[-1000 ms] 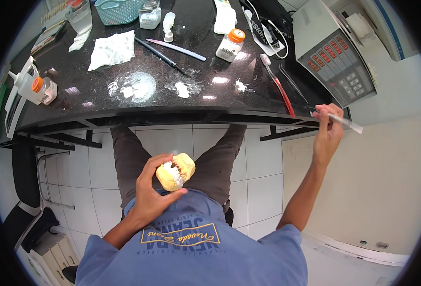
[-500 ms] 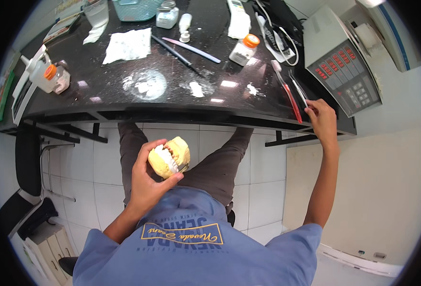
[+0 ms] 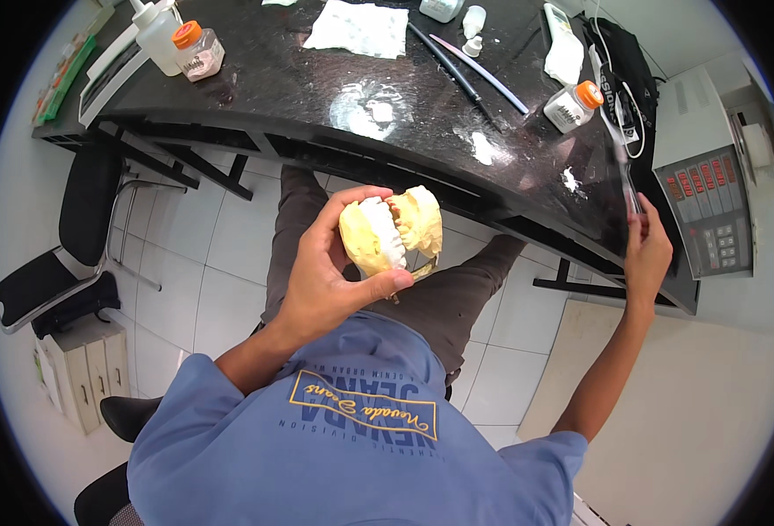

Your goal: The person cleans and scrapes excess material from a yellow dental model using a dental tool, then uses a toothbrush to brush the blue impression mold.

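left fingers (image 3: pixel 385 282) curled round dental model (image 3: pixel 371 235); right fingers (image 3: pixel 636 231) pinched on slim blurred tool (image 3: pixel 632 200); jar (image 3: pixel 569 110), keypad unit (image 3: pixel 709 210) near.

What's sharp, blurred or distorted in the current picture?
Head view: the model in the left hand looks fairly sharp; the tool at the right hand is smeared, probably motion blur; the table's front edge bows with fisheye distortion, and the picture's corners go black.
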A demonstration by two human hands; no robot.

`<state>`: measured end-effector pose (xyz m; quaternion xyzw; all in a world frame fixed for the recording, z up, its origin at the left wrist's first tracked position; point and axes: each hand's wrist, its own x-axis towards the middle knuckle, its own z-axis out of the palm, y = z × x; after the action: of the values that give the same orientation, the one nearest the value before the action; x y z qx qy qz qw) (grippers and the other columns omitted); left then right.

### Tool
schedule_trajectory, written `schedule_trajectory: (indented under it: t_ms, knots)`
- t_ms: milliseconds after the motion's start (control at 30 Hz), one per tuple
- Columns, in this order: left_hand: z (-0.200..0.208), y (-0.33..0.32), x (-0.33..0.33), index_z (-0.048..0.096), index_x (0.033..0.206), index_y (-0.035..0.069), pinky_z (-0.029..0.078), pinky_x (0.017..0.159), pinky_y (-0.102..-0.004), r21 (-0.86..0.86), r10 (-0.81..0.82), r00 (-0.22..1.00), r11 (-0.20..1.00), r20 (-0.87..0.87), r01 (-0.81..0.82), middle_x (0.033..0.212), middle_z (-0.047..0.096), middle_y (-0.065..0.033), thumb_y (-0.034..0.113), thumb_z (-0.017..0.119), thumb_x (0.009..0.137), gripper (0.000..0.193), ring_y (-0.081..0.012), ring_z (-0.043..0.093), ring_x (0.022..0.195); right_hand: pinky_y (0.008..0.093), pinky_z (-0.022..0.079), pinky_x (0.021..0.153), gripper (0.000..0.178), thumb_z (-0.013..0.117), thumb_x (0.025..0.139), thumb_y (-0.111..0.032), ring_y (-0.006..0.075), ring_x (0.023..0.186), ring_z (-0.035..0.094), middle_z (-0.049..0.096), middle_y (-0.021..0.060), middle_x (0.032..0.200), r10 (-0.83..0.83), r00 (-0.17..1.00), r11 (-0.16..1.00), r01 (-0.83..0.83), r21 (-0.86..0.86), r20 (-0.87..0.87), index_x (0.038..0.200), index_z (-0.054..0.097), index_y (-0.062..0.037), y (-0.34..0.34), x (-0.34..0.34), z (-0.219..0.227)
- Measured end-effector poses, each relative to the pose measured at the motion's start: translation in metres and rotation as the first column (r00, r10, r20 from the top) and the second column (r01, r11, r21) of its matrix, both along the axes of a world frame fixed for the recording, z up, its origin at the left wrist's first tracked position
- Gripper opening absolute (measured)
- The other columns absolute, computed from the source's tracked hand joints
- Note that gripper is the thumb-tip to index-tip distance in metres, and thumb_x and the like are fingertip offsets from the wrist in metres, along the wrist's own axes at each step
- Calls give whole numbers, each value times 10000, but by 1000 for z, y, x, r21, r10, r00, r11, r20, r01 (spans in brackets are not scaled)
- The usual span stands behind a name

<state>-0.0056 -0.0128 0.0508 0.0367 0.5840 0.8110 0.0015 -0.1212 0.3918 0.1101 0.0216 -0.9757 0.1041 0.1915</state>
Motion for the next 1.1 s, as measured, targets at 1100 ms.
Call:
schedule_trajectory:
  t_ms: [1100]
  knots:
    - [-116, 6, 7, 438, 1373, 11, 433, 1031, -346, -221, 196, 973, 961, 118, -167, 1229, 571, -128, 221, 807, 870, 658, -200, 552, 1159, 315, 484, 649, 197, 562, 1033, -116, 206, 699, 610, 642, 104, 789, 528, 786, 647, -126, -752, 323, 1119, 690, 6, -172, 167, -142]
